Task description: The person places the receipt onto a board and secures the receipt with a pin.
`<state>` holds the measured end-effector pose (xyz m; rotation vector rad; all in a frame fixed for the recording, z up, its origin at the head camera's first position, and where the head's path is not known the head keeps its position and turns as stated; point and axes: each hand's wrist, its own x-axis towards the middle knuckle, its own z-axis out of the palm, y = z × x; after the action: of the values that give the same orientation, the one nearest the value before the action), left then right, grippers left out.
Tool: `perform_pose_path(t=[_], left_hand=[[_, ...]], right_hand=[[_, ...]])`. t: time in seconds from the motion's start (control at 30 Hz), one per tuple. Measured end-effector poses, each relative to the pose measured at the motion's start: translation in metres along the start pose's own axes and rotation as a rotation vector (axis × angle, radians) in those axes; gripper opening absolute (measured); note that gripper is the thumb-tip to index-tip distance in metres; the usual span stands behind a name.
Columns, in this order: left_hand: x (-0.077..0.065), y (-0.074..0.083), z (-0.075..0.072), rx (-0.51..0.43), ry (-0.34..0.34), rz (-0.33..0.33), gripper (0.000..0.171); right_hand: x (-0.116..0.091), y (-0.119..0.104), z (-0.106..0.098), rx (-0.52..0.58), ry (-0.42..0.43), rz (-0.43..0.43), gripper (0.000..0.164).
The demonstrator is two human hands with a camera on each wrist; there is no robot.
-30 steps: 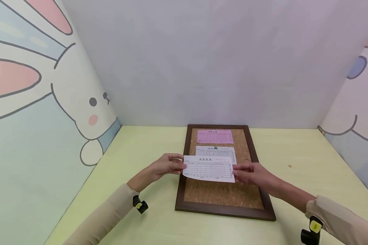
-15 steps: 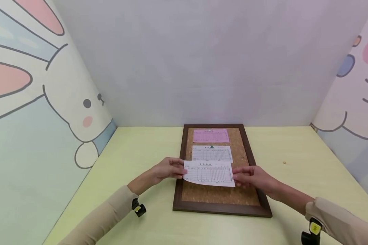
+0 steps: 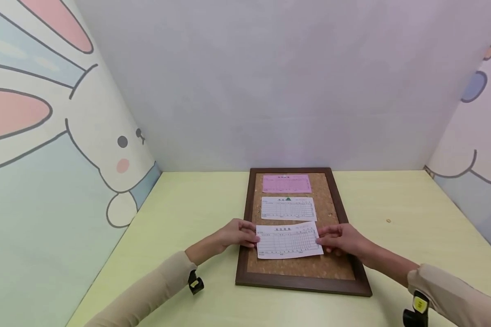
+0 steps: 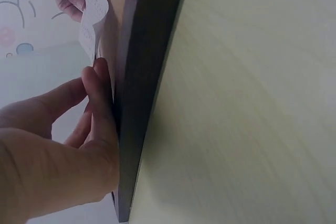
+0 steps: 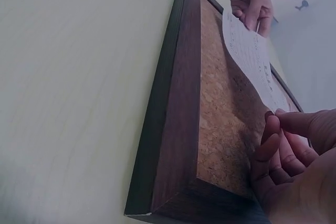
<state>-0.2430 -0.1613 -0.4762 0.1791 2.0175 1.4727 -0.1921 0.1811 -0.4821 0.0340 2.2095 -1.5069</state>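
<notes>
Both hands hold a white printed form [image 3: 288, 240] by its short ends, low over the lower half of a cork board [image 3: 303, 268] with a dark brown wooden frame. My left hand [image 3: 239, 234] pinches the left end between thumb and fingers. At the right end, my right hand [image 3: 341, 240] pinches the edge the same way. In the right wrist view the form [image 5: 247, 56] bows in a curve above the cork. Above it on the board are a second white form [image 3: 288, 210] with a green pin [image 3: 288, 199] at its top, and a pink form [image 3: 286, 183].
The board lies on a pale yellow table [image 3: 188, 204] that meets a plain wall [image 3: 249, 91] at the back. A small round tan object [image 3: 388, 220] lies on the table to the right. Side walls carry cartoon drawings, such as a rabbit [image 3: 98, 141].
The held white form has come down the board toward me, from overlapping the pinned white form to just below it. Both hands moved with it and kept their pinch.
</notes>
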Motion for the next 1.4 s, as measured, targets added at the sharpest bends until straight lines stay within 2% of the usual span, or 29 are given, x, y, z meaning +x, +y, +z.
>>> perform_pose_path(t=[0.13,0.33,0.53,0.63,0.73,0.93,1.07,1.17,1.27,1.33,1.4], left_hand=[[0.008,0.001,0.004,0.025,0.046,0.021,0.033],[0.015,0.01,0.016,0.072,0.133,0.047,0.028],[0.013,0.016,0.026,0.168,0.221,0.142,0.04],[0.01,0.019,0.03,0.21,0.234,0.188,0.045],[0.008,0.021,0.03,0.224,0.236,0.206,0.042],[0.003,0.021,0.025,0.251,0.191,0.196,0.023],[-0.003,0.021,0.02,0.334,0.183,0.206,0.028],[-0.004,0.018,0.02,0.406,0.188,0.216,0.033],[-0.004,0.014,0.023,0.449,0.172,0.225,0.035],[-0.002,0.011,0.025,0.463,0.153,0.23,0.036],[-0.003,0.008,0.027,0.466,0.137,0.233,0.037]], right_hand=[[0.003,0.001,-0.001,-0.021,0.011,0.001,0.043],[0.002,-0.002,-0.005,-0.087,0.043,-0.042,0.043],[0.002,-0.005,-0.012,-0.132,0.044,-0.079,0.046],[0.001,-0.005,-0.015,-0.137,0.04,-0.072,0.047],[0.0,-0.006,-0.016,-0.131,0.039,-0.066,0.047],[0.0,-0.007,-0.016,-0.135,0.014,-0.066,0.046],[-0.001,-0.008,-0.021,-0.132,-0.002,-0.07,0.048],[0.0,-0.006,-0.031,-0.125,-0.015,-0.086,0.047],[0.002,0.0,-0.053,-0.122,0.0,-0.131,0.047],[0.003,0.008,-0.075,-0.172,0.057,-0.192,0.044],[0.004,0.018,-0.098,-0.3,0.156,-0.269,0.038]])
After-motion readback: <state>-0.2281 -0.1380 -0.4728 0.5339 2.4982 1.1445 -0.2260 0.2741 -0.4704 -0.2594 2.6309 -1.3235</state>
